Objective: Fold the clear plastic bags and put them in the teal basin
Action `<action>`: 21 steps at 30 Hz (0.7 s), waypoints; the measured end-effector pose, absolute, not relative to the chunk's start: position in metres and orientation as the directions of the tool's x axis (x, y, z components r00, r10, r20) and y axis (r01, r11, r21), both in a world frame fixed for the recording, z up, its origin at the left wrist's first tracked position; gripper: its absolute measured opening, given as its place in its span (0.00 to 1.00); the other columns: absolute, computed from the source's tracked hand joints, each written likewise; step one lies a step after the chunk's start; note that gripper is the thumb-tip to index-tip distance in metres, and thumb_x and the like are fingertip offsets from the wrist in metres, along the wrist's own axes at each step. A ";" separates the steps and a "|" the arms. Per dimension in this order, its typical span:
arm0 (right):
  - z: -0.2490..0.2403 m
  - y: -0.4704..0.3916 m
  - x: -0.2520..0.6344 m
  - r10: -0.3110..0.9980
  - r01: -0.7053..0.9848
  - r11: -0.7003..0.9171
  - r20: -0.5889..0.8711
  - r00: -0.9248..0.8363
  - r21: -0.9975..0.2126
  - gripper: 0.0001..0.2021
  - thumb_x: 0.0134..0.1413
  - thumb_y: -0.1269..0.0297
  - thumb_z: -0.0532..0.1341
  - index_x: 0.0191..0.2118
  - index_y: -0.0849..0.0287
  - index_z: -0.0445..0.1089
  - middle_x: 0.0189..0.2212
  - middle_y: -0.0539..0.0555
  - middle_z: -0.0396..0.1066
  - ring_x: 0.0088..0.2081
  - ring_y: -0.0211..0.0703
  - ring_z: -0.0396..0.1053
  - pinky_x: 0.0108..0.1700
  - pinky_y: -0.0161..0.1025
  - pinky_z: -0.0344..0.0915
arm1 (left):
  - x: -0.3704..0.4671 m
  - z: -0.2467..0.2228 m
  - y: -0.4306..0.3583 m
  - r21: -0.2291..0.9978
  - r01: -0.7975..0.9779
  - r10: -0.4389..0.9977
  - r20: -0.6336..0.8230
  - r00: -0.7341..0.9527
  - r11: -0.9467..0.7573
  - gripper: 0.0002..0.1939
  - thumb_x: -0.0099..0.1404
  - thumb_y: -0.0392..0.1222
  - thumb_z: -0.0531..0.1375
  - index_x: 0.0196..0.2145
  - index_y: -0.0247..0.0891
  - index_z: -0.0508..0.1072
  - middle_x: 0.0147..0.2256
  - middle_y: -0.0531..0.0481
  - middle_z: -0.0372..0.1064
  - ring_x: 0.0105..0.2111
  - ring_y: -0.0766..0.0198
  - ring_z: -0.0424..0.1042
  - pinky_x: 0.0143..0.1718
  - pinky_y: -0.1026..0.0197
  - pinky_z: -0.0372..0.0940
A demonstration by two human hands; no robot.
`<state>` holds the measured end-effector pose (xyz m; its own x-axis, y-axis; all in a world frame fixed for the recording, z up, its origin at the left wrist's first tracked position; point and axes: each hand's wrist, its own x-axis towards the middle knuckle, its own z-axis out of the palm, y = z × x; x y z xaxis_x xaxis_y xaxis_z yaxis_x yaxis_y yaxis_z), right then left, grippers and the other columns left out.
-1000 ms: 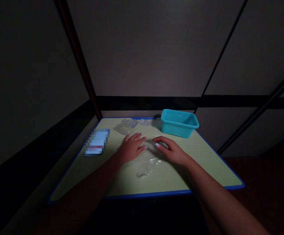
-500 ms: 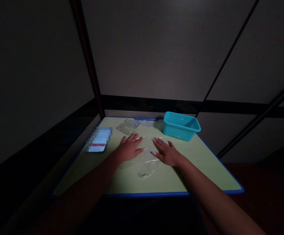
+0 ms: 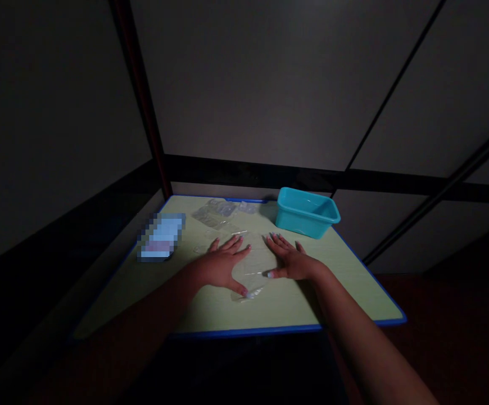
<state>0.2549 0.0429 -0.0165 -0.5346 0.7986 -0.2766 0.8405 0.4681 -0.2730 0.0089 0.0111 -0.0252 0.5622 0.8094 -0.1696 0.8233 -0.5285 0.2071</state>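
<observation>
A clear plastic bag [image 3: 255,261] lies spread on the pale table in front of me. On its left side rests my left hand [image 3: 223,264], palm down, fingers spread and the thumb stretched toward the bag's near edge. My right hand [image 3: 290,260] presses flat on the right side, its fingers extended and its thumb pointing inward. Neither hand grasps anything. Beyond my left hand, more clear plastic bags [image 3: 211,216] lie flat near the table's far edge.
A turquoise plastic basin [image 3: 303,219] stands at the far right of the table [image 3: 345,281], which has a blue rim. A phone with a blurred, lit screen [image 3: 162,236] lies on the left. Walls rise behind and to the left.
My left thumb has moved nearer to me over the bag, and the fingers of both hands have spread wider. The whole view has shifted slightly.
</observation>
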 end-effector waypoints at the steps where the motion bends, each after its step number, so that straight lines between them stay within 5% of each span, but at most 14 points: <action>1: -0.016 0.044 0.257 0.795 0.841 0.464 -0.288 -0.534 -0.279 0.54 0.40 0.36 0.59 0.65 0.49 0.26 0.66 0.55 0.22 0.65 0.57 0.22 0.57 0.68 0.27 | 0.007 -0.026 0.012 0.208 0.823 0.808 -0.176 0.563 -0.529 0.62 0.40 0.72 0.60 0.65 0.44 0.38 0.65 0.38 0.24 0.64 0.44 0.26 0.57 0.33 0.28; 12: -0.009 0.049 0.272 0.766 0.839 0.438 -0.354 -0.536 -0.322 0.58 0.34 0.42 0.66 0.65 0.49 0.28 0.66 0.57 0.22 0.65 0.59 0.20 0.58 0.67 0.25 | -0.003 -0.024 0.015 0.244 0.828 0.792 -0.251 0.557 -0.505 0.64 0.36 0.69 0.65 0.64 0.53 0.36 0.64 0.39 0.19 0.63 0.40 0.23 0.55 0.31 0.29; 21: -0.020 0.055 0.277 0.856 0.828 0.400 -0.162 -0.490 -0.392 0.41 0.53 0.41 0.51 0.66 0.53 0.36 0.66 0.54 0.31 0.66 0.52 0.25 0.62 0.58 0.32 | -0.001 -0.018 0.012 0.221 0.842 0.841 -0.130 0.526 -0.492 0.53 0.49 0.72 0.56 0.64 0.50 0.38 0.65 0.40 0.21 0.64 0.42 0.25 0.57 0.33 0.30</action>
<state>0.2768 0.0551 -0.0202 -0.4903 0.8564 -0.1622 0.8285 0.4001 -0.3918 -0.0006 0.0123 -0.0175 0.5258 0.8407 -0.1296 0.8418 -0.4924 0.2214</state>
